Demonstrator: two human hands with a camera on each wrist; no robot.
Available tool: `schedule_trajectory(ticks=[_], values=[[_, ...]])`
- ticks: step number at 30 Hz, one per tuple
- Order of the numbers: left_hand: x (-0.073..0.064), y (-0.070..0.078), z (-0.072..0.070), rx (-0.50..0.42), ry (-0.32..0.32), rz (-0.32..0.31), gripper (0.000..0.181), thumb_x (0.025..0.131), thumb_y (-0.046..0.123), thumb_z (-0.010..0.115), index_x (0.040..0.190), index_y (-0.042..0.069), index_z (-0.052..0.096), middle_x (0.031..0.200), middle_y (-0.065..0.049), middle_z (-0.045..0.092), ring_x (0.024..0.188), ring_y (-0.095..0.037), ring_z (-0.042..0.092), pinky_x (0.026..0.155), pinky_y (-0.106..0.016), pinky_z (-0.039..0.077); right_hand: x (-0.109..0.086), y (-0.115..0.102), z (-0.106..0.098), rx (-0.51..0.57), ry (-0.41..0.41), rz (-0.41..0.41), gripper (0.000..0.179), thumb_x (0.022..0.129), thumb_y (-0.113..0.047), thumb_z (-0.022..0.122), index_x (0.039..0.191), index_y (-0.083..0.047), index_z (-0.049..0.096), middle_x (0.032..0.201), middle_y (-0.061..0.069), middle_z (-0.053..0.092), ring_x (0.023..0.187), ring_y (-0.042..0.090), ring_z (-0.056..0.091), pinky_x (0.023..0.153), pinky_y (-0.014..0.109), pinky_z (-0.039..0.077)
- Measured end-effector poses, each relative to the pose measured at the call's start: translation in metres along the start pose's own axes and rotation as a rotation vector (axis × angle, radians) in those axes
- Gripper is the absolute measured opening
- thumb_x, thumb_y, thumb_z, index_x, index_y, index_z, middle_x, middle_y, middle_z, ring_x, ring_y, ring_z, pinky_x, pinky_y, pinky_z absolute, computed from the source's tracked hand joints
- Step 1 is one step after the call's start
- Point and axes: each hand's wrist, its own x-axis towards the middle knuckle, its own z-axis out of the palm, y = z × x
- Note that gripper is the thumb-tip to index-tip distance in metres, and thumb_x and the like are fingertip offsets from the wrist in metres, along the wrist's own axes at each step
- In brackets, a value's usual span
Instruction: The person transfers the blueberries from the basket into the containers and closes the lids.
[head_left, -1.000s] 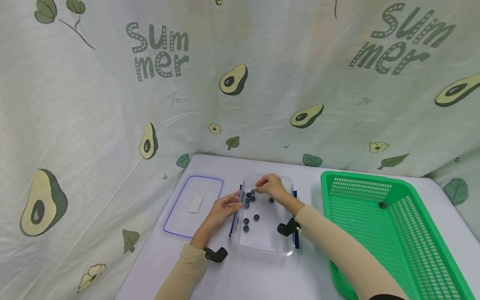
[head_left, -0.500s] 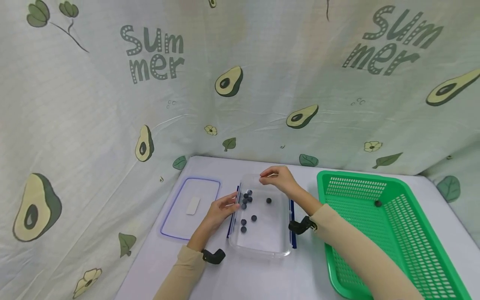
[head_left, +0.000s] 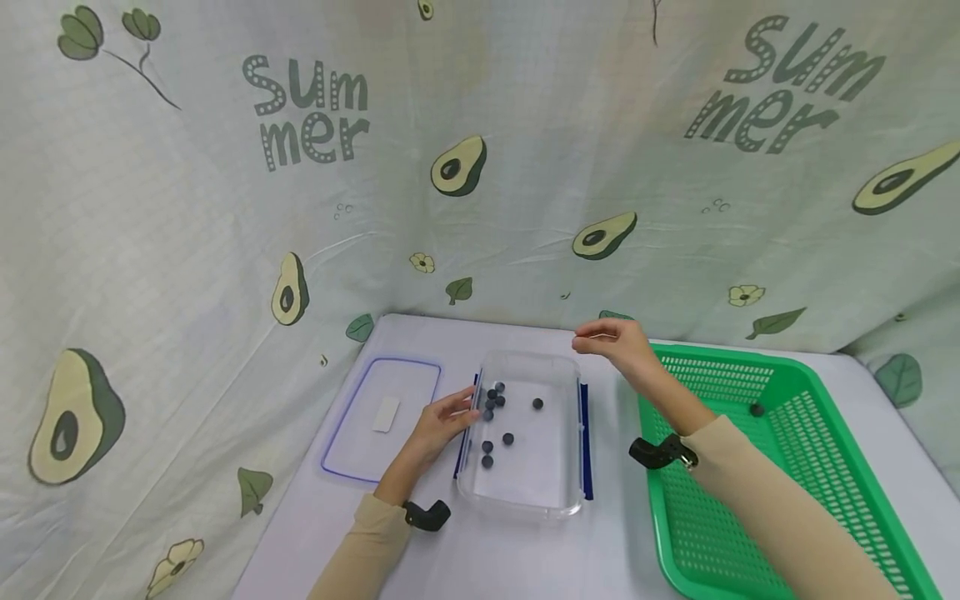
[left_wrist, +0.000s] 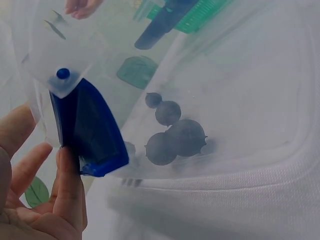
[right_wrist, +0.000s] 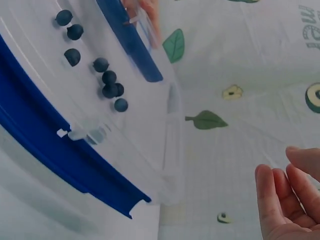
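Dark blueberries [head_left: 537,404] lie in a clear plastic box [head_left: 555,492], most of them near its left wall. My left hand [head_left: 435,429] rests on that wall. In the left wrist view its fingertips [left_wrist: 69,200] touch the blue clip flap [left_wrist: 95,130], and other fingers lie along the box's side. Above and right of the box's far corner is my right hand [head_left: 618,346], raised over the table. The right wrist view shows its thumb and fingers [right_wrist: 267,195] loosely bent and apart, with nothing seen between them.
A large green basket [head_left: 660,500] stands at the right, with one blueberry [head_left: 757,410] near its far end. Left of the box lies the blue-edged clear lid [head_left: 341,442] with a white rectangle [head_left: 386,414] on it. A printed curtain [head_left: 525,167] hangs behind the white table [head_left: 480,558].
My right hand has lifted out of the box and moved right, toward the basket. The left hand stays at the box's left side. The blueberries in the box keep their places.
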Motion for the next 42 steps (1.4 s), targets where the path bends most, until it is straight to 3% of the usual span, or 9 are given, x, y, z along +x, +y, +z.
schedule_trajectory(ticks=[7,20,28,32,37,40,42], values=[[-0.002,0.001,0.000,-0.005,0.010,0.000,0.057,0.091,0.023,0.076,0.143,0.011,0.056,0.133,-0.016,0.058,0.123,-0.035,0.055,0.105,-0.044,0.044,-0.016,-0.001,-0.035,0.017,0.031,0.013,0.040,0.091,-0.018,0.075,0.118,0.009,0.063,0.098,-0.003,0.072,0.094,0.016,0.070,0.088,0.021,0.051],[-0.003,0.002,0.002,-0.006,-0.005,-0.002,0.056,0.093,0.022,0.073,0.144,0.009,0.054,0.133,-0.018,0.057,0.121,-0.033,0.056,0.104,-0.041,0.045,-0.049,0.021,-0.097,0.053,0.152,0.032,0.035,0.093,-0.013,0.072,0.118,0.010,0.062,0.095,-0.009,0.071,0.085,0.009,0.070,0.077,0.022,0.056],[-0.004,0.001,0.000,0.004,-0.022,0.048,0.061,0.089,0.035,0.076,0.142,0.012,0.057,0.129,-0.016,0.059,0.116,-0.030,0.059,0.099,-0.035,0.049,-0.064,0.047,-0.127,0.028,0.358,0.092,0.017,0.092,-0.011,0.073,0.104,0.001,0.071,0.081,-0.014,0.070,0.073,0.006,0.072,0.071,0.022,0.057],[-0.004,-0.002,0.001,0.023,-0.024,0.082,0.062,0.089,0.039,0.076,0.142,0.012,0.058,0.127,-0.017,0.059,0.114,-0.030,0.060,0.097,-0.033,0.051,-0.070,0.060,-0.136,-0.091,0.473,0.148,0.021,0.093,-0.015,0.072,0.105,0.002,0.069,0.071,-0.020,0.066,0.066,0.000,0.068,0.065,0.016,0.055],[-0.004,0.000,0.003,0.013,-0.008,0.030,0.059,0.091,0.030,0.075,0.143,0.011,0.056,0.131,-0.018,0.058,0.120,-0.033,0.057,0.102,-0.039,0.047,-0.078,0.076,-0.142,-0.324,0.565,0.228,0.042,0.094,-0.023,0.070,0.117,0.011,0.065,0.067,-0.031,0.054,0.062,-0.010,0.056,0.057,0.012,0.045],[-0.004,0.002,0.003,0.022,0.002,0.013,0.057,0.093,0.024,0.073,0.144,0.009,0.054,0.133,-0.019,0.057,0.121,-0.035,0.056,0.103,-0.042,0.046,-0.081,0.087,-0.145,-0.369,0.602,0.260,0.043,0.095,-0.021,0.069,0.120,0.012,0.064,0.067,-0.029,0.054,0.061,-0.014,0.049,0.054,0.012,0.044],[-0.003,0.002,0.004,0.020,0.006,0.005,0.056,0.093,0.022,0.073,0.144,0.009,0.054,0.134,-0.019,0.057,0.122,-0.035,0.056,0.104,-0.043,0.045,-0.083,0.094,-0.148,-0.405,0.624,0.280,0.041,0.095,-0.020,0.069,0.120,0.012,0.065,0.069,-0.020,0.061,0.060,-0.015,0.047,0.054,0.015,0.044]])
